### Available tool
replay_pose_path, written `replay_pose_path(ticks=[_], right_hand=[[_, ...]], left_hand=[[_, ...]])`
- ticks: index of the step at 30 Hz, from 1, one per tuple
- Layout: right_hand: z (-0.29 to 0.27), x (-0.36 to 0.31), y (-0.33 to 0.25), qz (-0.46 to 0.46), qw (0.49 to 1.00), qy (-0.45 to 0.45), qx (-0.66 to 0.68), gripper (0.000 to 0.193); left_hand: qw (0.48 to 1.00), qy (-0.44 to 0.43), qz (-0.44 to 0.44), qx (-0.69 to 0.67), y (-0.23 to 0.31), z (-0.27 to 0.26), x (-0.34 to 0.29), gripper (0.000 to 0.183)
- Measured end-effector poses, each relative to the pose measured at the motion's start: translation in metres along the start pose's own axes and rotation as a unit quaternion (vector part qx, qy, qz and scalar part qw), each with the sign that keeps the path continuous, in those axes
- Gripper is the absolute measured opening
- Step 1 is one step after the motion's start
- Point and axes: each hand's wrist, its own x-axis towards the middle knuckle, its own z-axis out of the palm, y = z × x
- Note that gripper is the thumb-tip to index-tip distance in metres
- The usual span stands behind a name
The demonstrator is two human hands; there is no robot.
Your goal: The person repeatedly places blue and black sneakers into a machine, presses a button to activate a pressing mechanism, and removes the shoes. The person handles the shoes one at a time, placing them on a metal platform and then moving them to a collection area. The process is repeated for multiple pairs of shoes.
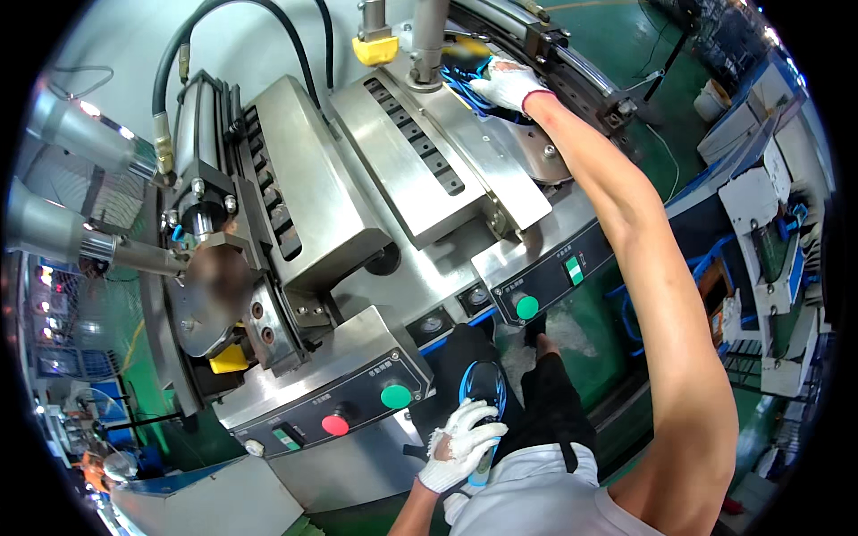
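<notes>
My left hand (460,447), in a white knit glove worn brown in patches, is near my lap with its fingers closed over a black shoe (483,382) with bright blue trim. A light blue part of that shoe shows below the fingers. Stretched far forward, my right hand (511,85), gloved too, grips a second black-and-blue shoe (466,85) at the far right of the steel press machine (429,205). The glove covers part of this shoe, and a metal post (429,45) stands just left of it.
A control panel with a green button (396,397) and a red button (335,424) lies at front left; another green button (526,307) is right of centre. Black hoses (165,80) arch at the back left. A yellow pad (375,51) hangs from a rod. A white bucket (712,100) stands at right.
</notes>
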Motion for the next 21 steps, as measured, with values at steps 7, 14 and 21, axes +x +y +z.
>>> replay_pose_path(ticks=[7,14,21], right_hand=[[-0.024,-0.089,-0.025,-0.08,0.992,0.072,0.059,0.065],[0.081,-0.363,-0.049,-0.241,0.968,0.047,0.055,0.088],[0.029,-0.45,-0.035,-0.097,0.965,-0.059,0.238,0.105]], left_hand=[[0.999,0.028,-0.019,0.011,0.009,0.012,-0.002,0.028],[0.997,0.066,0.01,-0.035,0.0,0.026,-0.01,0.025],[0.987,0.152,-0.02,-0.037,0.013,0.04,0.005,0.023]])
